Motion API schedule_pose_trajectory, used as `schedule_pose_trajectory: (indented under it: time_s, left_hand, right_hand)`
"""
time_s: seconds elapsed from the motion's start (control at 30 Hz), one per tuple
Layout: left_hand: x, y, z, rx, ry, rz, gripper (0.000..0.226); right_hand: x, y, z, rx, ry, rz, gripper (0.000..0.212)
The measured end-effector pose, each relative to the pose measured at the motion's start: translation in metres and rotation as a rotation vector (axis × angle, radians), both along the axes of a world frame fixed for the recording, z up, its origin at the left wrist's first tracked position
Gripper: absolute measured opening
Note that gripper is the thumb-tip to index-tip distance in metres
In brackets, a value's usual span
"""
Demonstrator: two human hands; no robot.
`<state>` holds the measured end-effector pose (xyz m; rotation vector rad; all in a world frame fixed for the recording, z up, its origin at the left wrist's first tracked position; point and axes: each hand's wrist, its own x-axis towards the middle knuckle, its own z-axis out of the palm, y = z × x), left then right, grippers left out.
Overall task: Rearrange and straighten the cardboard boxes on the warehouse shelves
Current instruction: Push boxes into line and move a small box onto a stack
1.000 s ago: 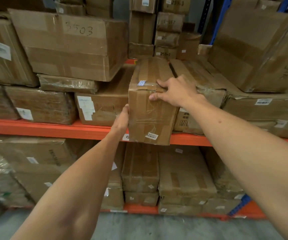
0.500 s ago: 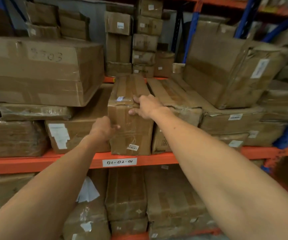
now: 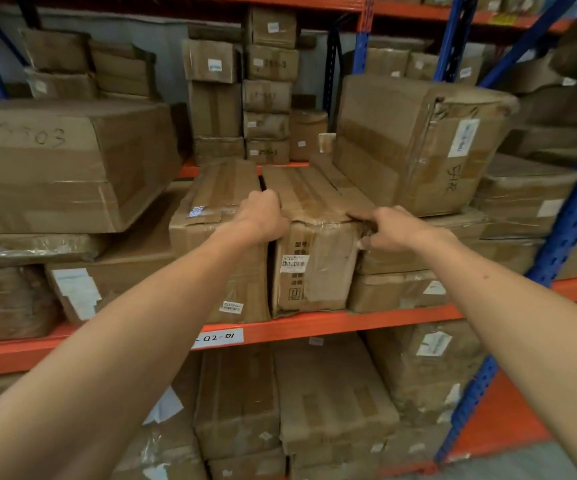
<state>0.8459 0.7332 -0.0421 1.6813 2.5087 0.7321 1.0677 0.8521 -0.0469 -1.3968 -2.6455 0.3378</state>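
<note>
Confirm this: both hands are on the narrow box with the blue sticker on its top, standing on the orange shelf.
Not quite. In the head view both hands, left hand and right hand, are on the neighbouring box to the right, with a barcode label on its front. The blue-sticker box stands beside it on the orange shelf.

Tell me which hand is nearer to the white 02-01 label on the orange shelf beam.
Left. The left hand sits on the box tops almost directly above the label; the right hand is further off, up and to the label's right.
</note>
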Motion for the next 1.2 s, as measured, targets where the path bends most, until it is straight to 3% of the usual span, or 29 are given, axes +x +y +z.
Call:
schedule_pose_trajectory:
  time_s: [0.2,0.27,0.4,0.53,0.67,0.77,0.87,0.93,1.07,1.2]
  left_hand:
    - [0.015,0.021,0.012,-0.249,-0.084,-0.03,0.059]
    - [0.017,0.022,0.009,-0.304,-0.025,-0.029,0.063]
    - [0.019,0.02,-0.007,-0.187,0.043,0.012,0.067]
    - [0.029,0.025,-0.007,-0.172,0.072,0.064,0.062]
    - [0.039,0.037,0.013,-0.354,0.208,0.173,0.052]
    - [0.051,0.042,0.03,-0.426,0.416,0.218,0.036]
    - [0.071,0.055,0.052,-0.427,0.456,0.182,0.039]
    - [0.086,0.071,0.076,-0.394,0.443,0.115,0.045]
    - [0.129,0.104,0.131,-0.111,0.319,-0.046,0.064]
    - [0.18,0.127,0.164,0.085,0.002,-0.103,0.089]
  right_hand:
    - [0.003,0.012,-0.017,0.06,0.129,0.092,0.068]
    - [-0.009,0.012,-0.028,0.098,0.203,0.046,0.055]
    - [-0.024,0.005,-0.046,0.182,0.456,-0.058,0.033]
    - [-0.009,0.006,-0.038,0.184,0.336,-0.001,0.037]
    - [0.018,0.012,-0.004,0.031,0.149,0.162,0.051]
    - [0.044,0.016,0.028,-0.022,0.239,0.18,0.052]
    - [0.071,0.021,0.051,0.011,0.33,0.127,0.048]
    - [0.09,0.026,0.058,0.028,0.354,0.09,0.043]
    - [0.127,0.043,0.05,-0.006,0.412,-0.105,0.049]
    - [0.147,0.067,0.033,-0.153,0.565,-0.25,0.097]
